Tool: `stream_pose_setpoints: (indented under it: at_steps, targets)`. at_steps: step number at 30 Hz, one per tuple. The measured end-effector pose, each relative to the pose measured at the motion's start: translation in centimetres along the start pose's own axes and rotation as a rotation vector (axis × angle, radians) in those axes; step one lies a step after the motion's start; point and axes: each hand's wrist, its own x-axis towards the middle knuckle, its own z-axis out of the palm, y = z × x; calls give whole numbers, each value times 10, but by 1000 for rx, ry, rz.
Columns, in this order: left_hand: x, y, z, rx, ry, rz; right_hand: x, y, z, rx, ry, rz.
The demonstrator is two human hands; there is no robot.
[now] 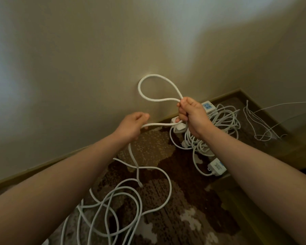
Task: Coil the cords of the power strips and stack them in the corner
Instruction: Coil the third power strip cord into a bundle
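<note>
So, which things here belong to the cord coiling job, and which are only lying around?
Belong to the job:
- white cord, gripped by right hand and left hand
- loose cord on the carpet
- power strips with cords piled near the wall
- power strip lying face down

Just lying about:
- thin wire at the right

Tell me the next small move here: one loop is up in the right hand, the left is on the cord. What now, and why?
Probably bring the left hand across to the right hand, laying the stretch of white cord between them in as a second loop. The right hand grips one raised loop, and much loose cord lies tangled on the carpet, so the coil has barely begun.
</note>
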Motion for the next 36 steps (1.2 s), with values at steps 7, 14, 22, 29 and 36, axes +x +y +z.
stream_pose_setpoints:
  at_steps: [7,14,22,29,36]
  targets:
    - [-23,-29,-16,72,-349,112,1,2,-9,-105,140,-38]
    - [-31,-57,-51,301,-283,144,3,-4,-18,-137,287,-55]
    - [-42,-93,-114,471,-146,14,6,-4,-19,-154,372,-60]
    - [-23,-54,-41,631,-250,217,3,-7,-7,-699,188,-150]
    - [-30,-78,-67,453,-279,99,2,-11,-23,-882,314,-242]
